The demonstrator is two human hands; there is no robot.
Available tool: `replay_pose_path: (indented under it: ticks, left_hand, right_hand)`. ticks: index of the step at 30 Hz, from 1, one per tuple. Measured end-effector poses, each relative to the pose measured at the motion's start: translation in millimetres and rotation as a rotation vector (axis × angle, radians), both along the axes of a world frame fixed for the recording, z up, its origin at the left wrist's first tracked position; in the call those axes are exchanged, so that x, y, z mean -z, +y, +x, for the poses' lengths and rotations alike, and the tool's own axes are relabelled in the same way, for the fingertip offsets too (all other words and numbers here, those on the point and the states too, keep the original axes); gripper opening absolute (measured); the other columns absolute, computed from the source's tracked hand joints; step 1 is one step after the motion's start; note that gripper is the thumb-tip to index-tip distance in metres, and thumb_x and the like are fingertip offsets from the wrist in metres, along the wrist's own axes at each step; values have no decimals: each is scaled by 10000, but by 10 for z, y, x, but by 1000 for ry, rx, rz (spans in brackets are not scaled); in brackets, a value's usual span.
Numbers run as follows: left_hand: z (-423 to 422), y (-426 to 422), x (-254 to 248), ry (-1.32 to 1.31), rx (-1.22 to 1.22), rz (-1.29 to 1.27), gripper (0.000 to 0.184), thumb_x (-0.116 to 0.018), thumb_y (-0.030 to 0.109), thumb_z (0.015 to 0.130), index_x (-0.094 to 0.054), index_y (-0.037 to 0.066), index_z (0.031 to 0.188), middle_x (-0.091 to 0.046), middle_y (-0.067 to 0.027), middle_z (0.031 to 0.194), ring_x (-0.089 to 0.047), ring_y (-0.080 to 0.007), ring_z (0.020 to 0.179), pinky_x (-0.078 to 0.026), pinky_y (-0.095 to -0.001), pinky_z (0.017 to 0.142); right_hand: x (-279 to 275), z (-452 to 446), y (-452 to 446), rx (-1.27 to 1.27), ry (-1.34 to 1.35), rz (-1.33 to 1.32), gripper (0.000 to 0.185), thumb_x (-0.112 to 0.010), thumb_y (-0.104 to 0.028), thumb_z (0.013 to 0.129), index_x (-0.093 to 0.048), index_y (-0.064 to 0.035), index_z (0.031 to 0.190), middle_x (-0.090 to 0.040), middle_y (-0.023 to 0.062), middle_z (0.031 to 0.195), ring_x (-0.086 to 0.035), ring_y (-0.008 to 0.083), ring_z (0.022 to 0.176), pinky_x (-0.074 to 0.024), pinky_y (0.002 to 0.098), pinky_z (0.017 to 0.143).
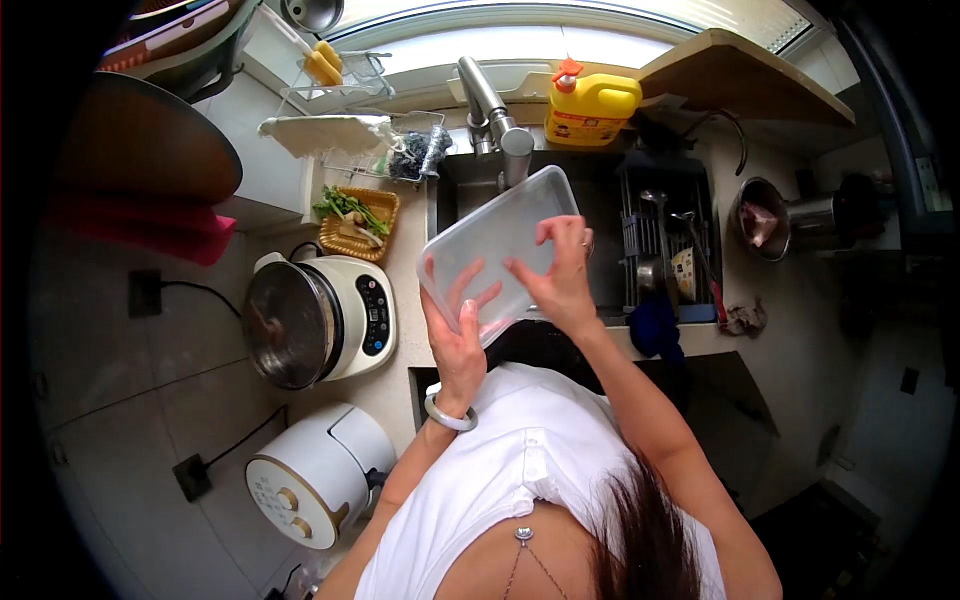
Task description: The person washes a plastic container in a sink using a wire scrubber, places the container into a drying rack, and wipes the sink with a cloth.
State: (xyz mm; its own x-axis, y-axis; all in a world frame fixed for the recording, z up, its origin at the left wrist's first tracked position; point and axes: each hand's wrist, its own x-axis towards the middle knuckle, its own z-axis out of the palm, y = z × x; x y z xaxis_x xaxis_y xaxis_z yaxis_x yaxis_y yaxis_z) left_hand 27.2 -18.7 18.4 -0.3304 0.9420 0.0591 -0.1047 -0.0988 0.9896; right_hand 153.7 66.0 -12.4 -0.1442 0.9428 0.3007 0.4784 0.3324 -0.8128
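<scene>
A translucent rectangular plastic container [495, 235] is tilted over the near left part of the dark sink [600, 175]. My left hand [460, 345] holds it from below at its lower left side, with the thumb in front and fingers showing through the plastic. On the container's right side is my right hand [560, 280], its thumb and fingers bent around the edge. The metal faucet [515, 150] stands just behind the container.
Left of the sink are a basket with greens [375, 240], a cooker with a glass lid [375, 315] and a white appliance [350, 450]. A yellow bottle [590, 115] stands behind the sink. On the right are a dish rack [640, 215] and a metal bowl [745, 200].
</scene>
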Motion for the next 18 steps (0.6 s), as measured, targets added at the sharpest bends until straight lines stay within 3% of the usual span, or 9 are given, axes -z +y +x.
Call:
replay_pose_path:
  ticks: [2,4,6,9,13,15,18]
  left_hand:
    - [-34,-6,48,-25,12,0,634,-352,-45,912,-86,8,1485,-261,-191,1463,-476,-313,1256,-499,-428,989]
    - [-32,-34,33,-14,8,-26,632,-356,-36,914,-90,7,1485,-263,-190,1462,-476,-314,1256,-502,-429,984]
    - [-12,-20,7,-6,2,-52,629,-359,-27,915,-94,7,1484,-265,-189,1461,-476,-315,1255,-506,-430,980]
    - [-3,0,3,55,-45,21,670,-380,-12,916,-56,64,1498,-449,-219,1348,-589,-333,1119,-511,-434,969]
    - [-34,-59,-80,-105,44,-120,651,-378,2,925,-68,52,1495,-429,-219,1369,-581,-343,1131,-513,-435,966]
    - [-7,-19,-87,-153,53,-162,627,-374,10,932,-89,24,1490,-395,-215,1397,-560,-346,1161,-514,-436,964]
    - [-23,22,22,8,-40,45,622,-369,16,941,-84,44,1493,-472,-232,1333,-596,-343,1112,-509,-408,967]
  right_hand:
    - [41,33,52,50,-25,-5,422,-801,-138,634,-496,-75,919,-436,92,957,-402,283,915,-325,387,812]
    - [104,98,190,150,-57,0,414,-800,-141,643,-498,-73,918,-447,87,944,-410,280,918,-320,377,822]
    - [66,63,125,70,-30,11,409,-798,-136,644,-496,-71,913,-445,85,938,-412,282,908,-321,382,820]
    - [0,-23,39,-29,24,27,413,-801,-131,641,-493,-67,908,-438,84,919,-416,284,886,-327,395,807]
    - [80,97,168,145,-99,2,436,-817,-170,637,-494,-71,913,-443,89,930,-417,287,897,-323,385,809]
    - [-2,63,14,-57,-29,2,432,-828,-157,637,-500,-65,904,-435,70,914,-394,252,877,-330,363,795]
    - [-38,146,-14,-56,-101,-16,444,-835,-153,625,-488,-72,891,-426,79,930,-397,261,890,-333,359,791]
